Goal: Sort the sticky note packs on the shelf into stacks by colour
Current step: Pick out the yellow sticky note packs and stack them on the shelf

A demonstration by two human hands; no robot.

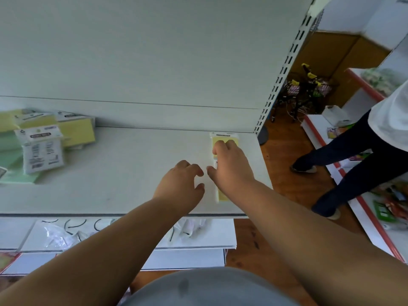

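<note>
Yellow sticky note packs (224,138) lie in a row near the right end of the white shelf (132,168). My right hand (231,168) lies palm down on them, with the fingertips on the far pack and the thumb spread to the left. A second yellow pack (221,196) shows under my wrist. My left hand (183,184) hovers just left of them, fingers loosely bent, holding nothing. At the shelf's left end is a loose pile of yellow packs (75,131) and green packs (13,160), with a white-labelled pack (42,149) on top.
The shelf's slotted upright (280,80) bounds the right side. A person in dark trousers (353,164) stands in the aisle to the right, by low shelves with red edges (375,224). A lower shelf (132,237) holds clear plastic packets. Small shopping carts (306,93) stand behind.
</note>
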